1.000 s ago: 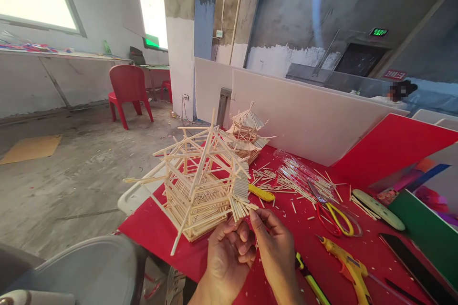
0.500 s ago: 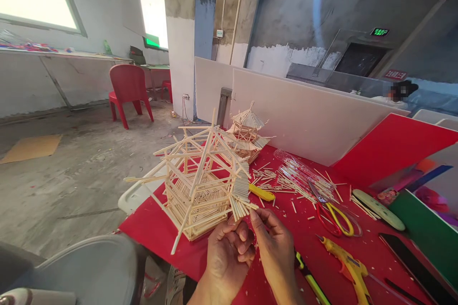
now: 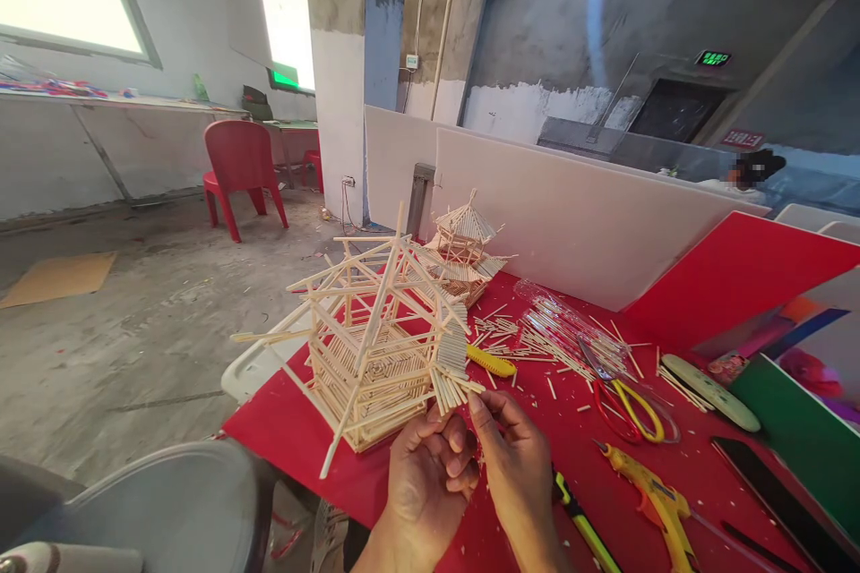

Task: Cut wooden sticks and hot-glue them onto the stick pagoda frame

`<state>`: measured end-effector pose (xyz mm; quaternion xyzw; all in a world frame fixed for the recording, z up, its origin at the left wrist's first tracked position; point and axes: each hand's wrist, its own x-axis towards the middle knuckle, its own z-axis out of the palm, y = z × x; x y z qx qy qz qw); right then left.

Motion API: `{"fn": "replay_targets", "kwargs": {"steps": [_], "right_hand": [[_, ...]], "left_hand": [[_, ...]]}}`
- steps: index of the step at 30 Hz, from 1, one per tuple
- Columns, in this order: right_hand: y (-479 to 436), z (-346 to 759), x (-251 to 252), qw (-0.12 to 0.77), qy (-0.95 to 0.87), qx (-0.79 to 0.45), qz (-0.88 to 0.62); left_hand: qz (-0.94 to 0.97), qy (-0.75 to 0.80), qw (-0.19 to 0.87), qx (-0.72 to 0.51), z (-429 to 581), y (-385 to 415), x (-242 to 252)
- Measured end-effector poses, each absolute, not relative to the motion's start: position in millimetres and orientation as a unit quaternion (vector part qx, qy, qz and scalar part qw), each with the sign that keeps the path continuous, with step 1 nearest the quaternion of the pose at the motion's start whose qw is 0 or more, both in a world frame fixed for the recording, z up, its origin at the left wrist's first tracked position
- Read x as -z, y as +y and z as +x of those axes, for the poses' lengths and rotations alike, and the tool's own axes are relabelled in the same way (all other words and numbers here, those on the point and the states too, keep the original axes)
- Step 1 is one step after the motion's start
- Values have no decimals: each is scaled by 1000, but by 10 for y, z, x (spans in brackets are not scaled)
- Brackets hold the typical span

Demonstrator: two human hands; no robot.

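Note:
A half-built pavilion model of thin wooden sticks (image 3: 376, 340) stands at the table's near left, its roof frame mostly open. At its right corner a fan of sticks (image 3: 453, 383) slopes down beside a closely laid roof panel (image 3: 453, 345). My right hand (image 3: 514, 457) pinches the tip of a wooden stick at the fan's outer end between thumb and forefinger. Just below the fan is my left hand (image 3: 430, 474), palm up with its fingers curled closed against the stick ends. What its fingertips hold, if anything, is hidden.
Behind stands a finished stick pagoda (image 3: 467, 242). On the red table (image 3: 537, 430) lie loose sticks (image 3: 503, 340), a yellow cutter (image 3: 492, 363), scissors (image 3: 628, 403), a glue gun (image 3: 651, 501), a green-and-black knife (image 3: 581, 524) and a phone (image 3: 779, 492). A grey stool (image 3: 175, 501) is at left.

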<state>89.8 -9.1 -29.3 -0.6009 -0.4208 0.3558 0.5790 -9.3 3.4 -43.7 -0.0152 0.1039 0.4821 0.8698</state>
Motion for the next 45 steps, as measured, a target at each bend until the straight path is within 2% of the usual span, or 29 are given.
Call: {"fn": "replay_targets", "kwargs": {"steps": [45], "right_hand": [[-78,922,283,568,-447,-360,-590]], "left_hand": [[-24,109,875,-471,-85,43,425]]}}
